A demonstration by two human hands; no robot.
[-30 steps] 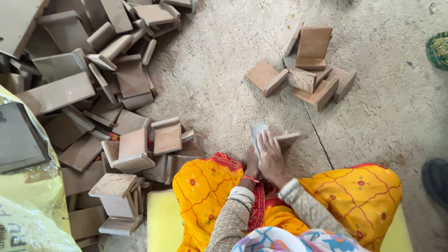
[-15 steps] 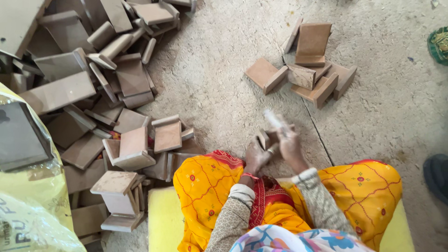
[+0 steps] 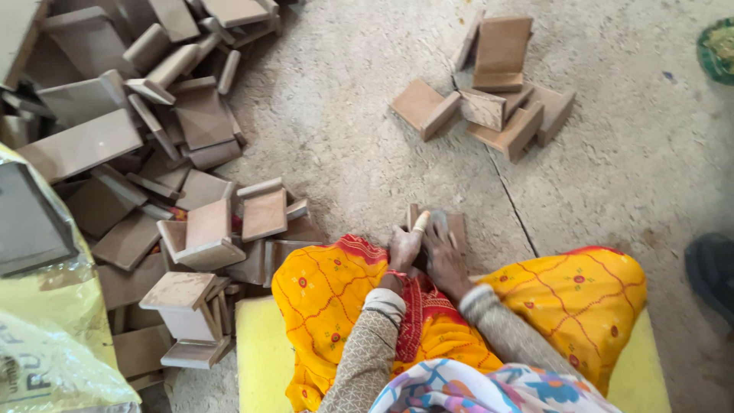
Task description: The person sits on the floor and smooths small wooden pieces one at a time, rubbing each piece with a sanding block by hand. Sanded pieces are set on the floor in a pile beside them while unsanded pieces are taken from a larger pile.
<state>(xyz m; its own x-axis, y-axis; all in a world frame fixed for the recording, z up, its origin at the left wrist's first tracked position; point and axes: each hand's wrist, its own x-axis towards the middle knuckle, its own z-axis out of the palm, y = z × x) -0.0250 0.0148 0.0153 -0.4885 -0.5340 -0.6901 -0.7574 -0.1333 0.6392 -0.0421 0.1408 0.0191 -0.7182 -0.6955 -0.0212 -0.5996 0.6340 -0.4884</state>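
A small flat brown wooden piece (image 3: 457, 227) lies on the floor just in front of my knees. My left hand (image 3: 403, 248), with pale tape on one finger, grips its left edge. My right hand (image 3: 443, 256) lies on top of it, fingers closed over a small grey sanding pad (image 3: 439, 222) pressed flat on the wood. The two hands touch side by side. I sit cross-legged in orange-yellow patterned cloth (image 3: 329, 294) on a yellow cushion (image 3: 256, 352).
A big heap of similar L-shaped wooden pieces (image 3: 199, 130) fills the left. A smaller group (image 3: 497, 99) lies at the far right. A yellow sack (image 3: 53, 329) sits at the lower left, a dark shoe (image 3: 711, 268) at the right edge, a green object (image 3: 719, 50) at the top right.
Half a second ago my right hand was lifted with the grey pad held up. It has come down onto the wooden piece, and my left hand has moved onto the piece's left edge.
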